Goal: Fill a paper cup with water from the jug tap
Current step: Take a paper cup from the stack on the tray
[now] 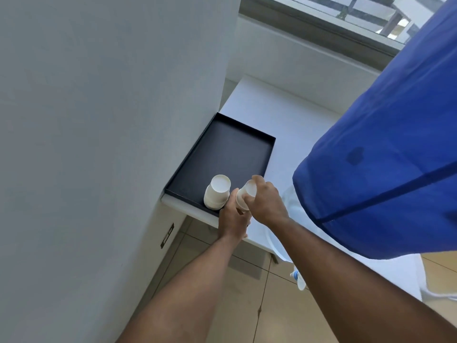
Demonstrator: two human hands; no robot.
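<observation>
A stack of white paper cups (217, 192) stands upside down in the near corner of a black tray (230, 149). Just right of it, both hands hold a second white paper cup (244, 194), also bottom up. My right hand (265, 201) grips its upper part from the right. My left hand (233, 219) holds its lower part from below. The water jug (385, 149), under a blue cloth cover, fills the right side. Its small white and blue tap (298, 279) sticks out past the counter edge, below my right forearm.
The tray sits on a white counter (277, 112) against a grey wall (111, 120) on the left. A window ledge runs behind the counter. Beige floor tiles lie below the counter edge.
</observation>
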